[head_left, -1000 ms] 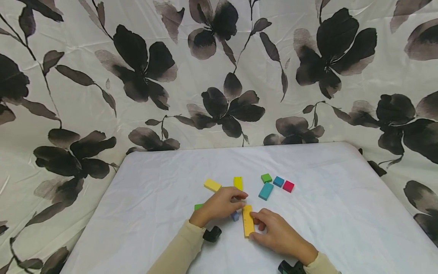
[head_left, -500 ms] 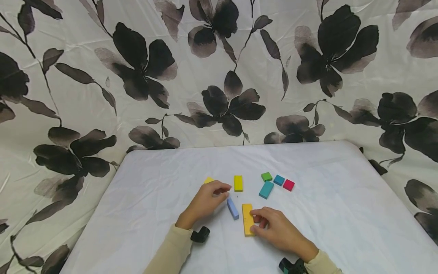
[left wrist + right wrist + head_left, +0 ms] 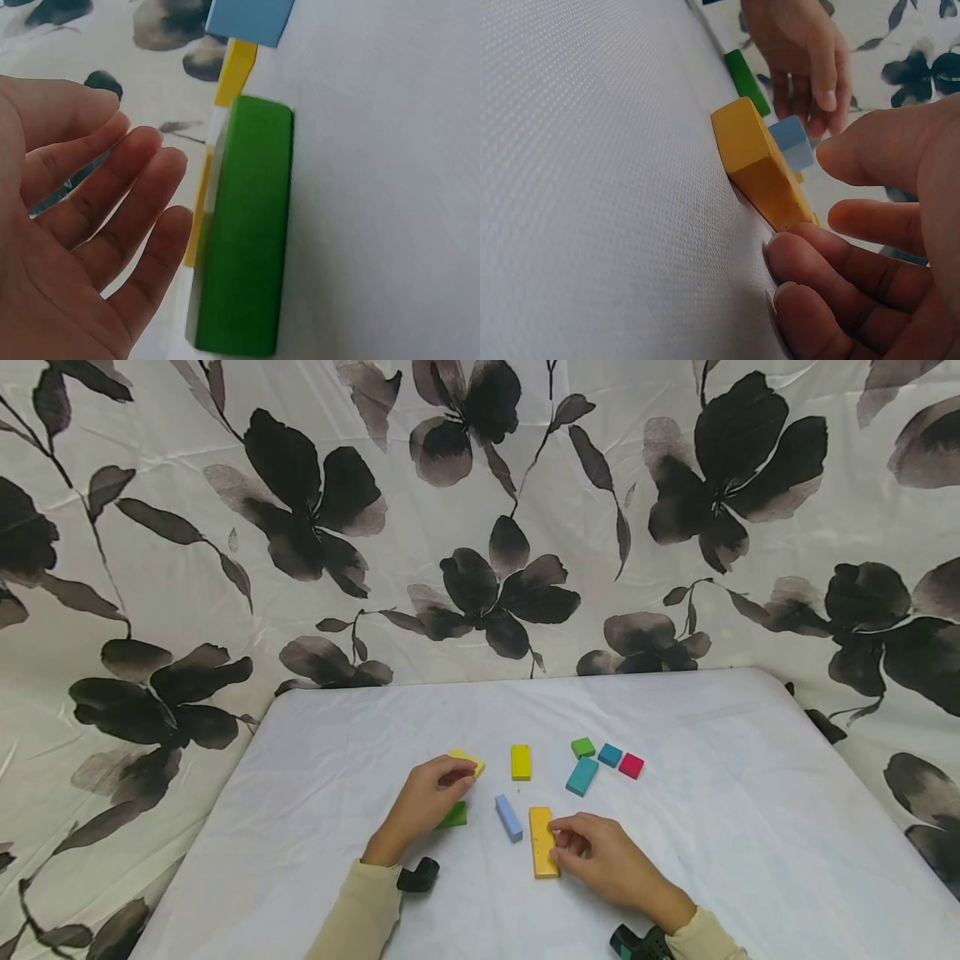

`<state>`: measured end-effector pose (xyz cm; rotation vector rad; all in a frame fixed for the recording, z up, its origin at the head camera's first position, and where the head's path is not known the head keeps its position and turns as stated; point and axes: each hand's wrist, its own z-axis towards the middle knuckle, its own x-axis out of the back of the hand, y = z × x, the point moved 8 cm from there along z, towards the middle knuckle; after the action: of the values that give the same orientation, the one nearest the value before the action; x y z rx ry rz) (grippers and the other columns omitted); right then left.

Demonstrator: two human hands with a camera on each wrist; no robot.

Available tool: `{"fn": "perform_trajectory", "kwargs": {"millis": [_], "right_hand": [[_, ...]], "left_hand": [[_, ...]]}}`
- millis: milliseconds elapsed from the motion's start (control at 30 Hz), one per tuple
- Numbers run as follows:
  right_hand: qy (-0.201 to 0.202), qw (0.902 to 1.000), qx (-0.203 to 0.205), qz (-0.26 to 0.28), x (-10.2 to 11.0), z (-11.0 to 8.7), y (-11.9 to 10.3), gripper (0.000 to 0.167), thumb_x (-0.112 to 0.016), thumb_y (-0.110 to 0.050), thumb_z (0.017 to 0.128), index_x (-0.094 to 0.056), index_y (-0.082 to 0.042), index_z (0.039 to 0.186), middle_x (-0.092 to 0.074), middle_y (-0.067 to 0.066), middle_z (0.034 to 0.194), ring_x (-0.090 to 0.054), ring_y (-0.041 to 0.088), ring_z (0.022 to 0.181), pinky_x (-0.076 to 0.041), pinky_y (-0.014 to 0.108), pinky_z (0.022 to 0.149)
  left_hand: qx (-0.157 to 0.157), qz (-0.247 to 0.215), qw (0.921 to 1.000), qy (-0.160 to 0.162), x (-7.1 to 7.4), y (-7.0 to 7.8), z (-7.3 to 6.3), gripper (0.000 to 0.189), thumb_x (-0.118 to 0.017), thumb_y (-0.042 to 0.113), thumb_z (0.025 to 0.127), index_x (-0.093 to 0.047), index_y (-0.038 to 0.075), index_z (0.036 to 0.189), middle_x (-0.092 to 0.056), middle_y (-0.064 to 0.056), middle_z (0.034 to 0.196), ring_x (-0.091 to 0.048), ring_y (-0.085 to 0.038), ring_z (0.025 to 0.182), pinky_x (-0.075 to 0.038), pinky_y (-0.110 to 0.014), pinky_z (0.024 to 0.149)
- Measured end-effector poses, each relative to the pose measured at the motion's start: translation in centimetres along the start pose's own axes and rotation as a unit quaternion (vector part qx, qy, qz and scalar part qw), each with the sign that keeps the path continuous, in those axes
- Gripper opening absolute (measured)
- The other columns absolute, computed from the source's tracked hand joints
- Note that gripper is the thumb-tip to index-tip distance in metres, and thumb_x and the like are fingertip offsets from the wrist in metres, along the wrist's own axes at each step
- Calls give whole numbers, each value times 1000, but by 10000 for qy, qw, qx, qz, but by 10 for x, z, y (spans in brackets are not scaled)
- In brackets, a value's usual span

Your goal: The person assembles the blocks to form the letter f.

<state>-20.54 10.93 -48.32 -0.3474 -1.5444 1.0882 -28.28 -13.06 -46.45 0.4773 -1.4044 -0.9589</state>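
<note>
My left hand [image 3: 418,802] hovers above a green block [image 3: 456,815] and partly covers a yellow block [image 3: 477,767] behind it. In the left wrist view its loosely bent fingers hold nothing, and the green block [image 3: 251,225] lies beside them. My right hand [image 3: 615,864] rests by the right side of a long orange-yellow block [image 3: 543,843]. Seen from the right wrist, the fingertips are close to or touching that block [image 3: 769,176], without wrapping round it. Between the hands, a light blue block [image 3: 508,818] lies slightly slanted on the table.
Another yellow block [image 3: 521,762] lies farther back. To its right are a teal block [image 3: 582,776], a small green block [image 3: 582,747], a blue one [image 3: 610,755] and a red one [image 3: 632,766]. White cloth covers the table [image 3: 712,802]; a floral curtain [image 3: 480,485] hangs behind.
My left hand has moved left, away from the light blue block, which now shows fully. The right hand has stayed beside the orange-yellow block.
</note>
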Motion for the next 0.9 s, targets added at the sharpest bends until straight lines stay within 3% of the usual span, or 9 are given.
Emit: {"fn": "perform_trajectory", "kwargs": {"millis": [233, 433, 900], "right_hand": [[98, 9999, -92, -94, 2, 3, 1, 30, -71, -24, 95, -70, -7, 119, -61, -13, 88, -56, 5, 78, -51, 23, 68], [132, 9996, -214, -120, 4, 7, 1, 28, -70, -21, 95, -70, -7, 119, -60, -13, 86, -57, 7, 78, -51, 23, 69], [381, 9989, -40, -264, 10, 27, -8, 25, -72, -18, 94, -71, -7, 117, -61, -11, 86, -57, 8, 79, -53, 23, 71]], "left_hand": [[245, 63, 9996, 120, 5, -8, -6, 22, -70, 17, 96, -73, 13, 117, -68, 7, 108, -63, -12, 101, -52, -37, 92], [463, 202, 9987, 74, 4, -16, -9, 20, -70, 19, 96, -72, 19, 115, -67, 9, 106, -61, -12, 100, -52, -37, 91], [395, 158, 9991, 35, 3, -23, -10, 20, -70, 18, 96, -72, 18, 116, -68, 10, 105, -61, -9, 97, -52, -37, 88]]}}
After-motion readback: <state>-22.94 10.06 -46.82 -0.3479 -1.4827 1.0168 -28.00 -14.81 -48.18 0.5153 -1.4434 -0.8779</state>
